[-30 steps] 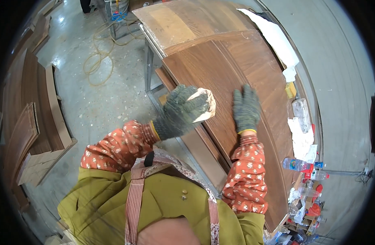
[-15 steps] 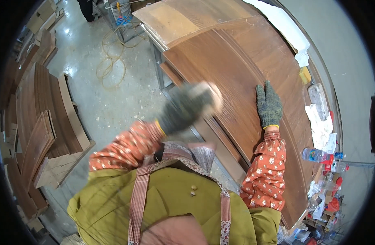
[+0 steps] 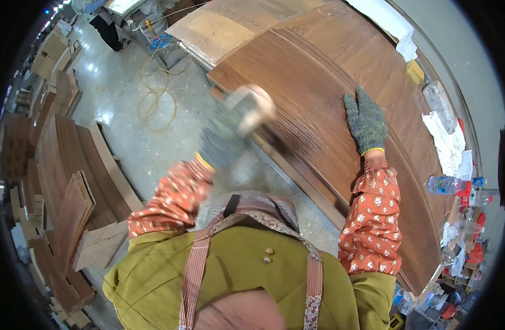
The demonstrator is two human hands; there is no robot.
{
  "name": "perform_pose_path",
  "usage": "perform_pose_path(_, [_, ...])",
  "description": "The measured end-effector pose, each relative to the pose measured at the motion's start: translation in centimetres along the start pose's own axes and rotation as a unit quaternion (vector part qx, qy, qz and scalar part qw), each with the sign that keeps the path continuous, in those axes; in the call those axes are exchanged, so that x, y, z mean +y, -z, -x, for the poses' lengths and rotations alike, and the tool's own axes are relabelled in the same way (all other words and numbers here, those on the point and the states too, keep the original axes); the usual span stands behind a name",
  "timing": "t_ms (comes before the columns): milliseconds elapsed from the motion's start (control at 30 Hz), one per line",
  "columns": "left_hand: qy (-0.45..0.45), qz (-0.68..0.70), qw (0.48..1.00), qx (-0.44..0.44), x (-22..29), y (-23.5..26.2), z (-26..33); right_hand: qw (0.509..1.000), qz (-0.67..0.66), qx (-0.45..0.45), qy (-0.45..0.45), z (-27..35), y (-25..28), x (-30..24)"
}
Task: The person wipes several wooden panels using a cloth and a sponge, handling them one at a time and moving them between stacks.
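Both my hands wear dark grey-green knit gloves with yellow cuffs. My left hand (image 3: 222, 135), smeared by motion, is closed around a pale, rounded thing (image 3: 259, 109) whose kind I cannot make out. It is over the near left edge of a brown wood panel (image 3: 307, 91) with moulded grooves. My right hand (image 3: 367, 124) lies flat on the panel with its fingers stretched out, holding nothing. A dark blurred patch shows on the panel between the two hands.
Brown boards (image 3: 82, 165) are stacked on the floor at the left. A thin yellowish hose (image 3: 153, 107) lies coiled beyond my left hand. Along the right side are white paper (image 3: 448, 143), a yellow block (image 3: 415, 72), a plastic bottle (image 3: 444, 185) and clutter. Another person's dark-clad leg (image 3: 106, 33) shows far left.
My left hand has swung left and a little farther away with the pale thing. The right hand stays flat on the panel. The whole view has shifted slightly.
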State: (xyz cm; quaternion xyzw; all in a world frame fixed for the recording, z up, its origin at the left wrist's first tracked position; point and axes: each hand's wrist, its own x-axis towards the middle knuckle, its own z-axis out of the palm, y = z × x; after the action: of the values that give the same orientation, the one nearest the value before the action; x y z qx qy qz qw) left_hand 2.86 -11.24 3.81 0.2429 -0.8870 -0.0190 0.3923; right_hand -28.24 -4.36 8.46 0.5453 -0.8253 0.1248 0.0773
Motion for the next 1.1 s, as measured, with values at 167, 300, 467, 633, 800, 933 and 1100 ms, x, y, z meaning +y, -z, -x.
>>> perform_pose_path(167, [0.061,-0.068,0.993,0.079,-5.5,1.5,-2.1,1.000,0.002,0.014,0.009,-0.2,-0.6,0.0])
perform_pose_path(300, [0.033,0.007,0.998,0.044,4.2,-0.2,-0.9,1.000,-0.006,-0.017,0.019,-0.7,-0.7,-0.6])
perform_pose_path(467, [-0.052,0.120,0.989,0.070,18.8,-6.0,2.8,0.998,-0.001,0.006,0.062,-0.1,-1.2,-0.8])
perform_pose_path(633, [-0.188,0.150,0.970,0.012,24.2,-7.5,3.9,0.980,-0.073,0.017,0.185,5.3,1.7,6.2])
perform_pose_path(800, [-0.125,0.128,0.976,-0.124,26.9,-5.9,0.5,0.993,-0.114,-0.028,-0.028,16.1,7.3,23.6])
perform_pose_path(933, [0.437,0.448,0.779,0.038,26.0,-1.7,1.0,0.920,-0.233,0.043,-0.314,20.4,9.5,35.1])
perform_pose_path(1100, [0.383,0.827,0.401,0.096,28.4,-5.3,-1.3,0.945,-0.141,0.142,-0.258,17.4,6.3,43.1])
